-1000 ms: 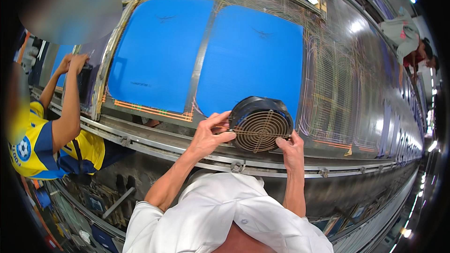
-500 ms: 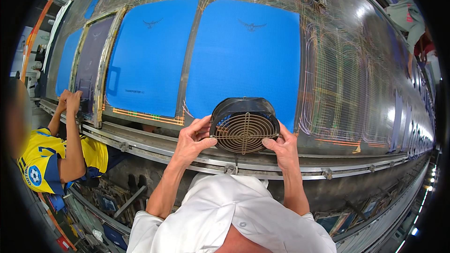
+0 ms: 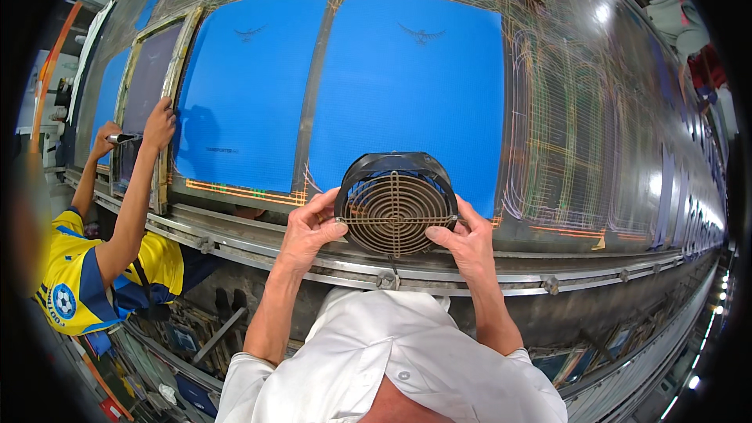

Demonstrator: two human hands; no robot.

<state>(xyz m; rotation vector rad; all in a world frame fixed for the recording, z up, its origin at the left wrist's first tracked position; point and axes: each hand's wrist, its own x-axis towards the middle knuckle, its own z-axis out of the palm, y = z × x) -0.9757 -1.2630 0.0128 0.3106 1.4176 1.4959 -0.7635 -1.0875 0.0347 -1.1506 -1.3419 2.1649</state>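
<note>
A black fan (image 3: 395, 164) with a round wire guard faces up at me at the near edge of a long metal printing table (image 3: 556, 149), over the lower part of the right blue panel (image 3: 406, 86). My left hand (image 3: 309, 227) is closed on the fan's left side, thumb at the guard's edge. On the opposite side, my right hand (image 3: 462, 239) grips the frame, thumb on the guard. A dark cord hangs from the fan's underside toward the metal rail. A second blue panel (image 3: 247, 86) lies to the left, with small dark printing on it.
At the left, a co-worker (image 3: 102, 266) in yellow and blue reaches with both hands to a screen frame (image 3: 188, 31), one holding a metal-edged tool. A metal rail (image 3: 509, 284) runs along the near edge. Another person (image 3: 677, 27) is partly visible at the far right.
The fan has shifted left with both my hands on it, and sits straighter before me. The co-worker's nearer hand has moved up and right along the screen frame since half a second ago.
</note>
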